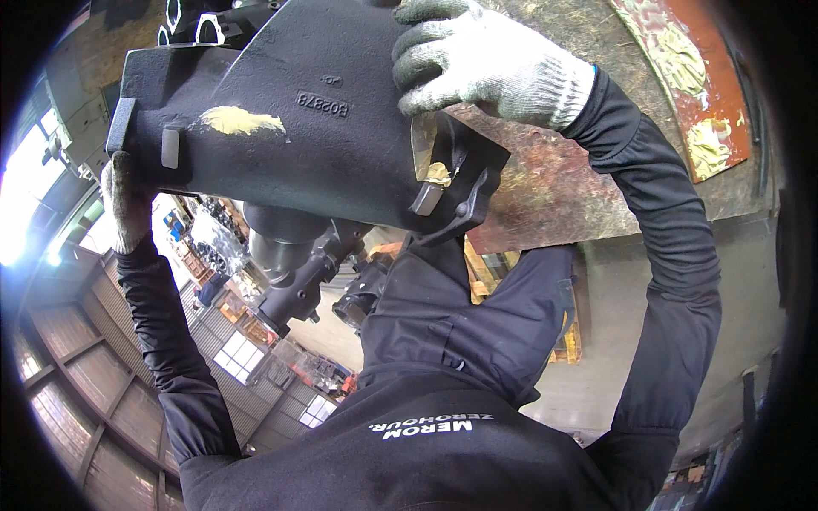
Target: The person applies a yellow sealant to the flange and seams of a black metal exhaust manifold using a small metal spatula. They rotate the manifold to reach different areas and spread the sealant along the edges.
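Observation:
A large black metal casting (pixel 315 157) lies across the upper middle, with a smear of pale yellow putty (pixel 241 120) on its face. My left hand (pixel 126 204), in a grey-and-white knit glove, grips the casting's left end, with part of its fingers hidden. My right hand (pixel 477 64), gloved alike, is closed over the casting's right side. From under its fingers a putty knife's blade (pixel 423 146) points down, its handle hidden in the hand. A dab of putty (pixel 439 175) sits at the blade's tip, beside a raised pad near the casting's flanged end.
A stained workbench (pixel 554 192) runs under and right of the casting. On it, at the upper right, lies a reddish-brown board (pixel 716 94) with putty heaps. More black castings (pixel 294 281) stand below the held one. Wooden pallets (pixel 486 271) show near my legs.

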{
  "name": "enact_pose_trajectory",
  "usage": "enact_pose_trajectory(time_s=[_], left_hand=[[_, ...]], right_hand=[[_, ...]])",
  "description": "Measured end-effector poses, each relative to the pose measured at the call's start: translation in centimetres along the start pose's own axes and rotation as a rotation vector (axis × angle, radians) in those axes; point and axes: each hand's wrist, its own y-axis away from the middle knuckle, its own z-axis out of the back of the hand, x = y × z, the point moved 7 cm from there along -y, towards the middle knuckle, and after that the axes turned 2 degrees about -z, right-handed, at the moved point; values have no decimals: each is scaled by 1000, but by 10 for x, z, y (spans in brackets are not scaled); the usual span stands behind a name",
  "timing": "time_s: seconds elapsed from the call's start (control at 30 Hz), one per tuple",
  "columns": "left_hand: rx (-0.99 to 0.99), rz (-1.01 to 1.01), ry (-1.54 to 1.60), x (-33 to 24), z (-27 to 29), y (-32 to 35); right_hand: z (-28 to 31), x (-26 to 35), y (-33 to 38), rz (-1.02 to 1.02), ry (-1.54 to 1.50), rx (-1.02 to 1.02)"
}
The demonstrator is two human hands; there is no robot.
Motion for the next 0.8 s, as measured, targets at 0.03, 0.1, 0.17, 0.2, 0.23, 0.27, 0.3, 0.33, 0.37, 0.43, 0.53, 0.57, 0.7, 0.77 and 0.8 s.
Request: enact_pose_trajectory(time_s=[0.03,0.1,0.17,0.2,0.23,0.27,0.3,0.33,0.37,0.43,0.53,0.57,0.7,0.77,0.8], left_hand=[[33,-78,14,-8,-5,1],[-34,9,28,-9,-6,4],[-61,22,29,-15,-10,5],[-68,25,16,-17,-11,5],[-35,-4,-15,-21,-14,5],[-58,6,-18,-20,-13,4],[-38,-13,-39,-20,-12,4],[-34,-24,-41,-17,-11,2],[-31,-34,-43,-14,-10,0],[-1,-121,-43,-13,-9,-4],[11,-144,-148,-12,-9,-5],[-4,-76,-119,-10,-9,-5],[-97,58,44,-23,-15,7],[-115,65,62,-35,-21,8],[-92,17,1,-43,-26,4]], right_hand=[[1,0,-1,-24,2,-3],[5,1,-2,-69,8,-9],[17,-3,0,-32,-175,-10],[23,-5,3,-13,-267,-11],[24,-5,5,-29,-219,15],[25,-6,10,-46,-170,40],[26,-7,15,-63,-122,65],[26,-7,20,-130,-88,61],[23,-6,25,-195,-50,56],[28,-5,40,-268,35,36],[36,7,67,-316,35,81],[31,9,72,-371,48,127],[29,17,87,-428,7,158],[30,18,91,-425,-6,148],[30,18,92,-423,5,151]])
